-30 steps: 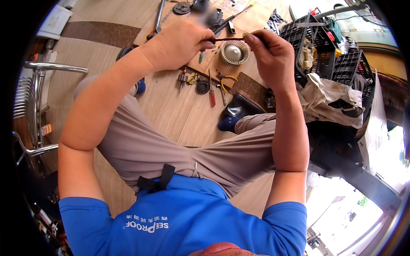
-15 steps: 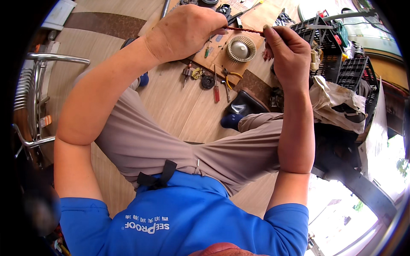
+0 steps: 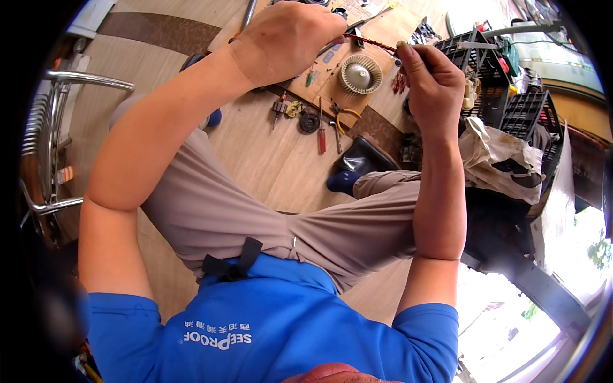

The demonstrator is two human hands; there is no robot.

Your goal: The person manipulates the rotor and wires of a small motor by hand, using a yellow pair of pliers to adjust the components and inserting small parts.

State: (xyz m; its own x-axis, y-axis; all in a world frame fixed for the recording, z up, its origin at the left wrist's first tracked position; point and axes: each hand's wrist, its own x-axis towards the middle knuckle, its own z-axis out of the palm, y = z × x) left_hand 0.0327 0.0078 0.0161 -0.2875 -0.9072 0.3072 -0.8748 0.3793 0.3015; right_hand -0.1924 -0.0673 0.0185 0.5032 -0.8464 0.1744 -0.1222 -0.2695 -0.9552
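Observation:
A thin twisted red-and-dark wire (image 3: 377, 44) is stretched between my hands, above a sheet of cardboard on the floor. My left hand (image 3: 290, 41) is closed on its left end, back of the hand upward, so the fingertips are mostly hidden. My right hand (image 3: 436, 80) pinches the other end between thumb and forefinger. Beneath the wire, a pale round blower wheel (image 3: 361, 74) lies on the cardboard (image 3: 397, 27). Some reddish strands (image 3: 399, 83) show beside my right hand; whether they belong to the wire I cannot tell.
A red-handled screwdriver (image 3: 321, 139), yellow-handled pliers (image 3: 348, 117), a motor armature (image 3: 280, 108) and a black round part (image 3: 310, 122) lie on the floor. Black plastic crates (image 3: 527, 115) with a pale cloth (image 3: 504, 156) stand right. A metal-framed chair (image 3: 89, 78) is at left.
Both hands still hold the wire taut. My left hand has shifted slightly up and to the right, my right hand slightly down, so the wire slopes a little more.

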